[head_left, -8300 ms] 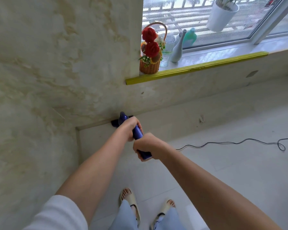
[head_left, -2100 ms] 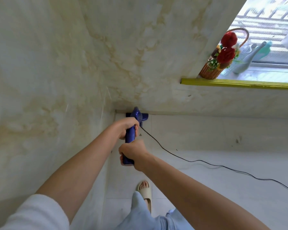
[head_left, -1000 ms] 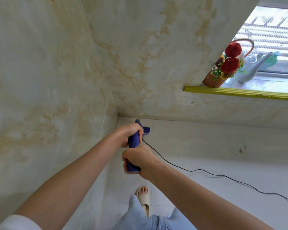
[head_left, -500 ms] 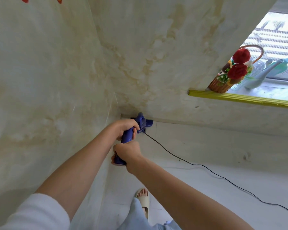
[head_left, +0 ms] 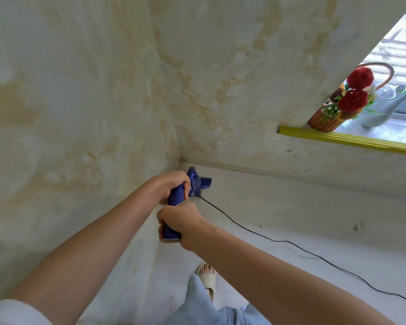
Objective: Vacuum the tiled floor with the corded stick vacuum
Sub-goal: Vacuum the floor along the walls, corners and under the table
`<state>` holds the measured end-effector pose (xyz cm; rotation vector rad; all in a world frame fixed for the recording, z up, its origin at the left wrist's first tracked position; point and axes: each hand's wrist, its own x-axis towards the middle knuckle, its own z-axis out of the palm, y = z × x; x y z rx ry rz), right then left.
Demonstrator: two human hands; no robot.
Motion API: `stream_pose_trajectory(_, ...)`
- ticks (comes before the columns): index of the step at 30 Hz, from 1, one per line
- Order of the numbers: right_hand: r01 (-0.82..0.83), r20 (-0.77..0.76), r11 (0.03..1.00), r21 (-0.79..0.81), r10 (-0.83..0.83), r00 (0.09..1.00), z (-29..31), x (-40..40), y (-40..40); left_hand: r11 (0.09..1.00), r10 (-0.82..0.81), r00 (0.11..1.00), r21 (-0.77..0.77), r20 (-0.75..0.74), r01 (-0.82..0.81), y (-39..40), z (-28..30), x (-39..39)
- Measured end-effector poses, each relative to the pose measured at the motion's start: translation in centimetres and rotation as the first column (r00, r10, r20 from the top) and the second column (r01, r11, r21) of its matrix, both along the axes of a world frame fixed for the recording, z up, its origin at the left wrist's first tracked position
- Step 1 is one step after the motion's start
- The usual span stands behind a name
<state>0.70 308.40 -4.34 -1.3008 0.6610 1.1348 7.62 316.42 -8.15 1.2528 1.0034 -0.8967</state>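
The blue stick vacuum [head_left: 195, 181] points down into the corner where two marbled walls meet the pale tiled floor [head_left: 291, 273]. Its floor head shows just past my hands, close to the corner. My left hand [head_left: 171, 184] grips the blue handle higher up. My right hand [head_left: 178, 222] grips the handle's near end. A thin black cord [head_left: 279, 241] leaves the vacuum body and trails right across the floor to the frame's edge. The shaft is mostly hidden by my hands.
Marbled walls close in on the left and ahead. A yellow-edged window sill [head_left: 347, 140] at the right carries a wicker basket of red flowers [head_left: 347, 102] and a pale vase [head_left: 382, 111]. My sandalled foot [head_left: 206, 277] stands on the floor below my hands.
Over the last second the vacuum stayed in the corner with both hands on the handle, which shifted slightly left. Earlier, the view swung left from the window wall toward the corner.
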Motion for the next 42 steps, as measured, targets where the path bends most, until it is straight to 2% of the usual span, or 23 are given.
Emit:
stream_pose_trajectory(4,0.025,0.010,1.000,0.013,-0.025,1.000,-0.2,0.4,2.2,1.000,0.021,1.000,-0.014,0.008,-0.021,1.9,-0.1,0.4)
stream_pose_trajectory(9,0.077,0.084,0.996,-0.050,-0.073,0.994,-2.1,0.6,3.3,1.000,-0.018,0.997,0.001,0.070,0.018,2.0,-1.0,1.1)
stream_pose_trajectory(14,0.033,0.076,0.994,-0.100,-0.025,0.997,-2.5,-0.3,2.9,0.999,0.016,0.997,-0.035,0.074,-0.014,1.8,-1.5,-0.1)
stream_pose_trajectory(22,-0.036,0.077,0.995,-0.089,0.043,0.996,-3.4,-2.2,2.7,0.994,0.090,0.994,-0.072,0.068,-0.085,2.2,-2.4,-2.2)
stream_pose_trajectory(32,0.048,0.094,0.997,-0.055,-0.042,0.995,-3.0,-1.1,4.0,0.999,-0.032,0.998,0.016,0.050,0.031,3.0,-2.3,-0.4)
stream_pose_trajectory(36,0.072,0.107,0.996,-0.051,-0.067,0.992,-3.7,-2.6,1.7,0.993,-0.099,0.992,0.071,0.082,0.093,0.5,-2.9,-1.6)
stream_pose_trajectory(39,0.168,0.083,0.986,-0.008,-0.166,0.983,-4.0,-3.5,-0.7,0.971,-0.203,0.972,0.153,0.116,0.184,-2.4,-3.8,-1.8)
stream_pose_trajectory(42,0.219,0.061,0.976,-0.001,-0.219,0.974,-3.9,-3.8,-3.1,0.952,-0.283,0.951,0.161,0.127,0.262,-4.9,-4.1,-2.1)
